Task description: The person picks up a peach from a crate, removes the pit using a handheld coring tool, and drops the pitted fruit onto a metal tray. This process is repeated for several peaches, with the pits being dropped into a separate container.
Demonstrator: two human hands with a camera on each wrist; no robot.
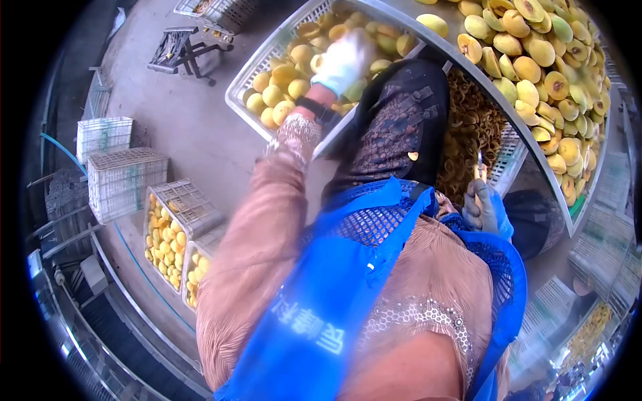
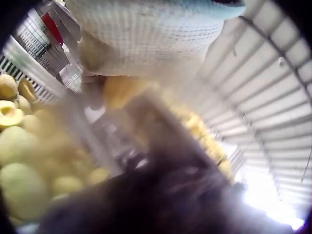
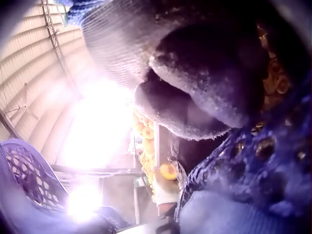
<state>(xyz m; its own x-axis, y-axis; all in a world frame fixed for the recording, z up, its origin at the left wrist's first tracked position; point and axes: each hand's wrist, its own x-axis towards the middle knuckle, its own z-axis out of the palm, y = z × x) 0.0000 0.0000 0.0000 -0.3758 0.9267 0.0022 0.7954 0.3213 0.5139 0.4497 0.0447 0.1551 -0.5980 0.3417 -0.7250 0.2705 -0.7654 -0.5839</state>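
My left hand, in a white glove and blurred, is over a white crate of yellow peaches. A yellow peach shows at its fingertips in the right wrist view, and an orange-yellow blur sits under the glove in the left wrist view. Low beside my lap, my right hand in a grey-blue glove grips a small tool with a metal tip and light tan handle. Its curled fingers fill the right wrist view, where the tool is hidden. A pale fruit scrap lies on my thigh.
Halved peaches heap on a metal-edged table at right. Under its edge a crate holds brown scraps. Peach-filled crates, stacked white crates and a small stool stand on the floor at left.
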